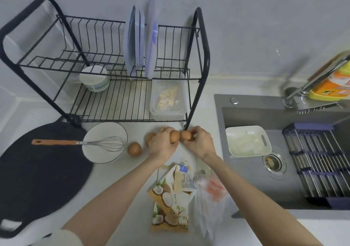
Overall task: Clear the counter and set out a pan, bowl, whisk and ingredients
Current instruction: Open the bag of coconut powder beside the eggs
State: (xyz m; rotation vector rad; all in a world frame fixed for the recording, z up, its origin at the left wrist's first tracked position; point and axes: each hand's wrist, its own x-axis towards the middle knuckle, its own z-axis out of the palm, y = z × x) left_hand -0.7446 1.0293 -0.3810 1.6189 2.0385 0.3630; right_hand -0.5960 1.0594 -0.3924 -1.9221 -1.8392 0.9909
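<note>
Coconut packet (169, 202) lies near the worktop's front edge. Beyond it, left hand (162, 144) fingers curl round 1 egg (174, 136), right hand (198, 141) fingers round a second egg (186, 135). Leftward: 2 loose eggs (134, 149), whisk (79, 142) across bowl (105, 156), pan (37, 170).

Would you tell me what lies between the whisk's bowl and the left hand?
Two eggs, seen in the head view: one egg in the open, another egg partly hidden by the left hand.

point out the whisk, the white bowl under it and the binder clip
whisk (81, 142), head view, metal neck beside the handle
white bowl (104, 130), head view, bare inside above the wires
binder clip (183, 168), head view, blue body
</note>
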